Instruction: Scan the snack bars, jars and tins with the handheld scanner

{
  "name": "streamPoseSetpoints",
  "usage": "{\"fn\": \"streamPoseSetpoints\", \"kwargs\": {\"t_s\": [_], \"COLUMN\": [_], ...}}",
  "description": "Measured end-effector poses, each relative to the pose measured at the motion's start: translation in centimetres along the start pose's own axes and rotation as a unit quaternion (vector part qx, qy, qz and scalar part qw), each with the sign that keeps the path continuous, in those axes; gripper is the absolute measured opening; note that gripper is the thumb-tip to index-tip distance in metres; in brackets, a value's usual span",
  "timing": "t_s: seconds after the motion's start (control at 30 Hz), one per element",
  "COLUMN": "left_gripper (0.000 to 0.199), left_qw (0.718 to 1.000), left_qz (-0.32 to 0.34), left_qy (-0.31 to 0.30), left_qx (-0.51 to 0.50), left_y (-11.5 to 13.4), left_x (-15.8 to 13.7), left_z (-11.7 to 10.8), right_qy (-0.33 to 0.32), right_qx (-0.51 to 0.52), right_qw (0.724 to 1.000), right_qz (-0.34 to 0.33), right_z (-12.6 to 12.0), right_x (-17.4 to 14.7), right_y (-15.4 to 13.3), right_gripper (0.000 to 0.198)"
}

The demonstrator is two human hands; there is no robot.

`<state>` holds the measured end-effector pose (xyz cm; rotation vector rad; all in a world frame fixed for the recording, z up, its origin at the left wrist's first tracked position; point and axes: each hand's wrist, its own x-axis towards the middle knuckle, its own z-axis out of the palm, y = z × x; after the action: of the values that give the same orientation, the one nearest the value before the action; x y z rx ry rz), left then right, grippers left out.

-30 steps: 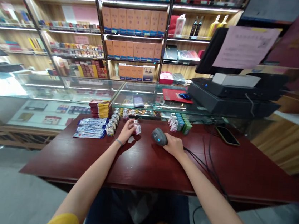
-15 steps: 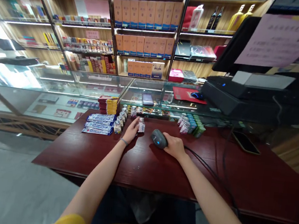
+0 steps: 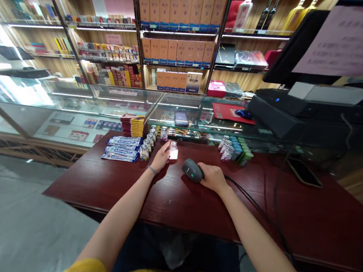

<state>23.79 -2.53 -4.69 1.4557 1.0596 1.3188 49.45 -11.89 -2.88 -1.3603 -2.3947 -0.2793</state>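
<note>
Two bare hands are over the dark red wooden table (image 3: pixel 116 189). The left hand (image 3: pixel 160 156) pinches a small capped bottle (image 3: pixel 173 151) near the far edge; it is upright, long axis vertical, cap up, its front brightly lit. Whether its base touches the tabletop, I cannot tell. The right hand (image 3: pixel 213 178) is curled around the handle of a barcode scanner (image 3: pixel 192 170), long axis roughly along the far edge, head pointing left toward the bottle. Blue-white sachets (image 3: pixel 121 148) lie by the far left corner.
</note>
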Motion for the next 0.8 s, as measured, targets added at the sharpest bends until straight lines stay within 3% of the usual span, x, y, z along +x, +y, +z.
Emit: {"fn": "streamPoseSetpoints", "kwargs": {"t_s": [0.13, 0.3, 0.5, 0.8], "left_gripper": [0.056, 0.048, 0.043, 0.043], "left_qw": [0.995, 0.953, 0.934, 0.922], "left_qz": [0.070, 0.147, 0.125, 0.098], "left_qy": [0.023, 0.108, 0.124, 0.165], "left_qx": [0.064, 0.243, 0.312, 0.335], "left_y": [-0.2, 1.1, 2.0, 0.7], "left_x": [-0.1, -0.8, 0.0, 3.3], "left_z": [-0.4, -0.8, -0.7, 0.1], "right_qy": [0.015, 0.034, 0.048, 0.076], "right_qx": [0.000, -0.001, -0.001, -0.016], "right_qw": [1.000, 0.999, 0.999, 0.997], "right_qz": [0.008, 0.018, 0.023, 0.019], "right_z": [0.3, 0.5, 0.5, 1.0], "right_x": [0.0, 0.0, -0.1, -0.1], "right_y": [0.2, 0.2, 0.2, 0.5], "right_gripper": [0.042, 0.040, 0.038, 0.039]}}
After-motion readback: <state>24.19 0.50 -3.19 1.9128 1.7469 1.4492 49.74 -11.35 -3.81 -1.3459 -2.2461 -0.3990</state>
